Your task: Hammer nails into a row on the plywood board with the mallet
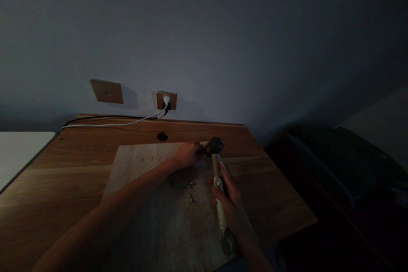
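Note:
My right hand (228, 197) is wrapped round the handle of a hammer (219, 210), whose dark head lies at the far end, close beside my left hand. Near the far edge of a pale wooden board (149, 221), my left hand (188, 154) has its fingers pressed together. What they pinch is too dark and small to make out. Loose screws or nails lie on the board between my arms, one (191, 197) nearer to me and another (189, 185) just behind it. Several small dark spots mark the board left of my left hand.
The board rests on a wooden desk (280, 187) against a grey wall (223, 51). A wall socket (173, 101) holds a white plug (166, 100), with cables running left along the desk's back edge. At the left stands a white surface (22, 153). A round hole (162, 136) pierces the desk.

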`<state>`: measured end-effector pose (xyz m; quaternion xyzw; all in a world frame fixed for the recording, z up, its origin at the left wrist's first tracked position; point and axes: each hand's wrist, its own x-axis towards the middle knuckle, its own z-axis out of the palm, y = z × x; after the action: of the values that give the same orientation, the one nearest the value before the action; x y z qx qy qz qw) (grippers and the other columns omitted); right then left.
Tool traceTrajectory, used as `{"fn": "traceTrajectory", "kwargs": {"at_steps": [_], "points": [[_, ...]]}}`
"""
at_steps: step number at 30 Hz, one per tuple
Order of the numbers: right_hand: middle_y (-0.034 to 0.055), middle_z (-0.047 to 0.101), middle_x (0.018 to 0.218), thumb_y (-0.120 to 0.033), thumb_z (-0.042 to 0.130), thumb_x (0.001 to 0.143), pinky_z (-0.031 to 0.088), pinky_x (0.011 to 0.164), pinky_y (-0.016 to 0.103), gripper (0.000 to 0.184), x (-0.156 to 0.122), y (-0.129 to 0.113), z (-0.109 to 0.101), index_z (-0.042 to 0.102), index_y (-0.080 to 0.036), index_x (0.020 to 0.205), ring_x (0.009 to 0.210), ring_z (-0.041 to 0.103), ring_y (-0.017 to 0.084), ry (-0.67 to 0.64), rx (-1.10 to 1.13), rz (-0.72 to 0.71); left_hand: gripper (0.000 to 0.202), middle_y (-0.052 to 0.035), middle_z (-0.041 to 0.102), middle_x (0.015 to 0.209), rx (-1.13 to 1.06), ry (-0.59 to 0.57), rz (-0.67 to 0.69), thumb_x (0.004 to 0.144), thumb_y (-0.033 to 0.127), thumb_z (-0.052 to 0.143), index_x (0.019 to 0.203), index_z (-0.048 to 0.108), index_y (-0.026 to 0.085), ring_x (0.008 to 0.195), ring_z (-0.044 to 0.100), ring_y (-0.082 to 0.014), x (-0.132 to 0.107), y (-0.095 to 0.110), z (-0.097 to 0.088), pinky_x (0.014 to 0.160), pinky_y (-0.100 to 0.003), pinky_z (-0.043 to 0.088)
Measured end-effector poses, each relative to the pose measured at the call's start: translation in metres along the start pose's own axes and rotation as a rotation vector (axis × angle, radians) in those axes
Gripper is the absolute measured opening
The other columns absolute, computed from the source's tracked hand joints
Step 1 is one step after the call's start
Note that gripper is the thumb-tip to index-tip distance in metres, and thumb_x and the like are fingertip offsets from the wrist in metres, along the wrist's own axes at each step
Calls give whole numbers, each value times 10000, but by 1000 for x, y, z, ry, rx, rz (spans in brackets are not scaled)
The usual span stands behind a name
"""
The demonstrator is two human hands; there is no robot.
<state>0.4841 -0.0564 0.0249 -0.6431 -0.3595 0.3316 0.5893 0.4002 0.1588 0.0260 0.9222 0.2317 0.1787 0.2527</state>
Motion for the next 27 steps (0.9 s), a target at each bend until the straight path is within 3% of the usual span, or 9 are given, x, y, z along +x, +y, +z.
{"fn": "traceTrajectory", "kwargs": {"at_steps": [4,14,27], "points": [[9,681,975,-392,666,870,451,545,266,738,0,-3,0,431,-266,1558,606,510,129,-7,-19,5,203,-111,737,1060,11,25,-38,833,245,738,1018,761,163,1008,703,-257,0,0,0,882,-307,538],[30,695,978,-385,662,873,453,553,280,754,0,-2,1,413,-273,1575,613,529,146,-16,-18,8,170,-101,759,1024,1,21,-68,814,141,699,957,785,178,991,709,-250,2,-2,1,864,-302,532],[37,698,990,-397,646,883,472,579,288,753,0,-6,-1,406,-235,1579,628,526,148,-35,-131,-26,177,-98,775,1005,-8,5,-101,789,151,725,952,786,189,957,727,-251,1,3,-3,846,-300,533]]}}
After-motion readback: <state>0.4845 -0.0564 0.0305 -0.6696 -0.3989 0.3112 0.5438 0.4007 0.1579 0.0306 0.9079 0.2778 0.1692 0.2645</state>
